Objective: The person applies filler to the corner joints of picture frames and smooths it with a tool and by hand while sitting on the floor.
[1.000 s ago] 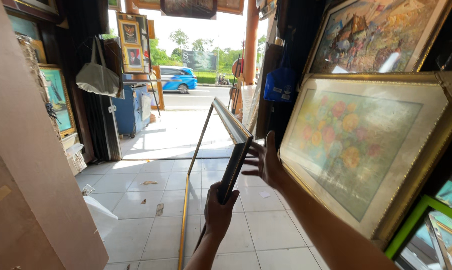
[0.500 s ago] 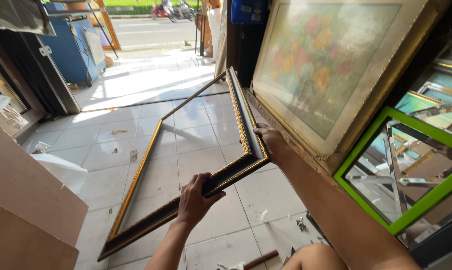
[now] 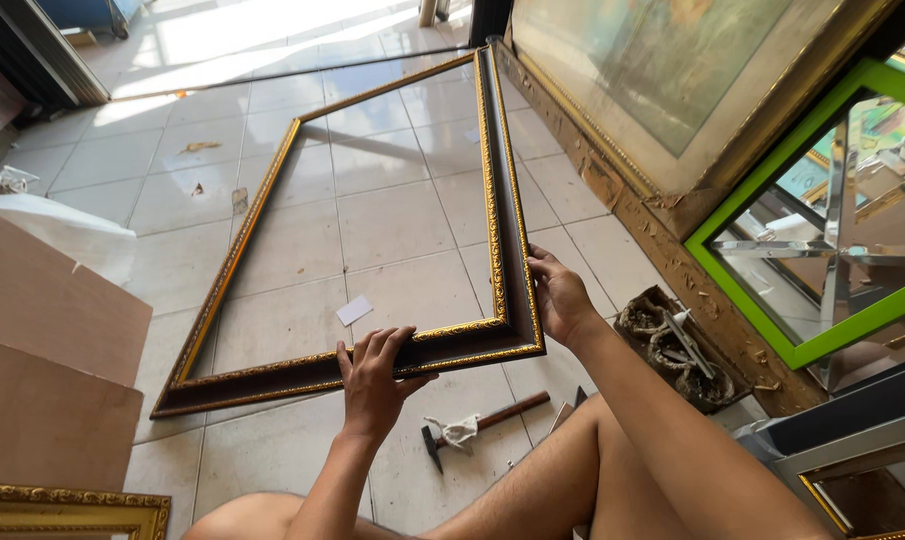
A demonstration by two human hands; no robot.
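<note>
Two hands on one large empty picture frame (image 3: pixel 493 215), dark wood with gold inner trim, lying low over the tiled floor (image 3: pixel 393 215). Left hand (image 3: pixel 375 378) curled over the near rail, fingers spread on top. Right hand (image 3: pixel 560 296) clasps the right rail just beside the near corner. Hammer (image 3: pixel 478 424) with a white rag on the floor between the knees. Small open box (image 3: pixel 678 348) to the right holds tangled cord and metal bits. Green frame (image 3: pixel 803 240) leans nearby.
</note>
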